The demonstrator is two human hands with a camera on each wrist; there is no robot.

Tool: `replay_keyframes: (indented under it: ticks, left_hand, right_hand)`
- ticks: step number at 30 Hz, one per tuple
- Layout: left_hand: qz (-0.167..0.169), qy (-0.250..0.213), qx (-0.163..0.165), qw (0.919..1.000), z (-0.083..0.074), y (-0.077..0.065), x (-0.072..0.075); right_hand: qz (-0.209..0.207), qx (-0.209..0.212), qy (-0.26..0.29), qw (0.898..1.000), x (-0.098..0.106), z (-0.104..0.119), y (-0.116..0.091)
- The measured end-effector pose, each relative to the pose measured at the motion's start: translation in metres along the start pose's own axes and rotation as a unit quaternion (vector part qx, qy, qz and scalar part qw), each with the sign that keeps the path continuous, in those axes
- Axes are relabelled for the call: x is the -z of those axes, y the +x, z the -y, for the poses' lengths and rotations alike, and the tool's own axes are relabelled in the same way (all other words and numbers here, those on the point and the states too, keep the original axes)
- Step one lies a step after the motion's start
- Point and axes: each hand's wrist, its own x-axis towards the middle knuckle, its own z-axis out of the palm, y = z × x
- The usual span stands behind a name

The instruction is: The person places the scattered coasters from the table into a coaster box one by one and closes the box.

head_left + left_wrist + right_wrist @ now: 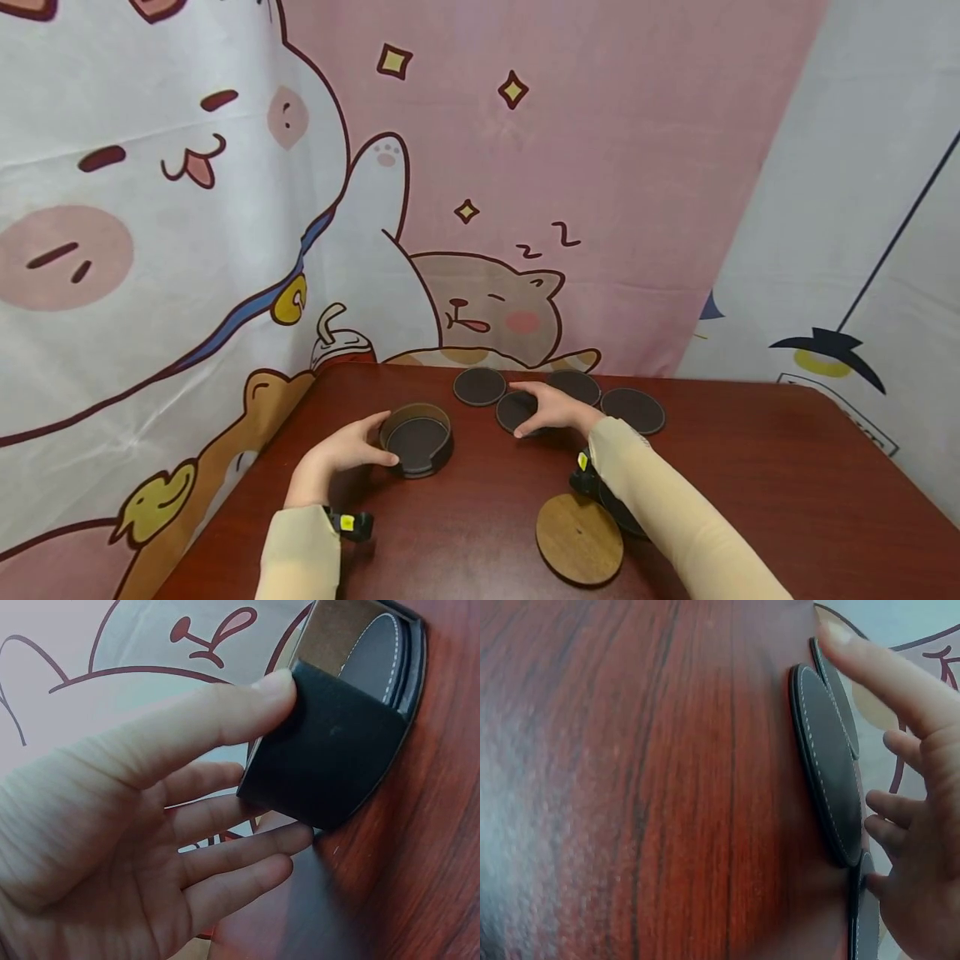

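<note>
A round black coaster holder (431,468) with a brown lining and a notch in its wall stands on the left of the table. My left hand (348,450) grips its left side, thumb on the outer wall (330,742) and fingers round the far side. Inside lies a dark coaster (416,442) with white stitching. My right hand (551,408) hovers with fingers spread over a black stitched coaster (513,412) (829,765), holding nothing. Around that hand lie more black coasters: one behind to the left (480,387), another behind (573,385), and one to the right (636,411).
A round wooden disc (579,540) lies near the front, beside a dark disc (621,510) partly hidden by my right sleeve. The reddish-brown table (465,533) ends at the back against a cartoon-printed curtain (600,167).
</note>
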Motion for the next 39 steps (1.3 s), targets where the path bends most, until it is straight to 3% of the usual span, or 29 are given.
replay_keyframes:
  ticks: [9,15,27,39]
  left_hand:
    - [0.003,0.0,0.001,1.0,-0.001,0.0,0.0]
    - [-0.001,-0.003,0.002,1.0,-0.001,-0.001,-0.001]
    - [0.004,0.007,-0.004,1.0,-0.003,0.001,0.0]
    - [0.007,0.009,-0.007,0.9999,-0.003,-0.002,0.001]
  right_hand:
    - [0.027,-0.036,-0.077,0.996,-0.001,0.001,-0.002]
    - [0.019,-0.043,-0.115,0.992,-0.002,0.003,-0.002]
    - [-0.006,-0.033,-0.116,0.993,-0.002,0.001,-0.005]
    - [-0.031,-0.005,-0.093,0.995,0.015,0.026,-0.007]
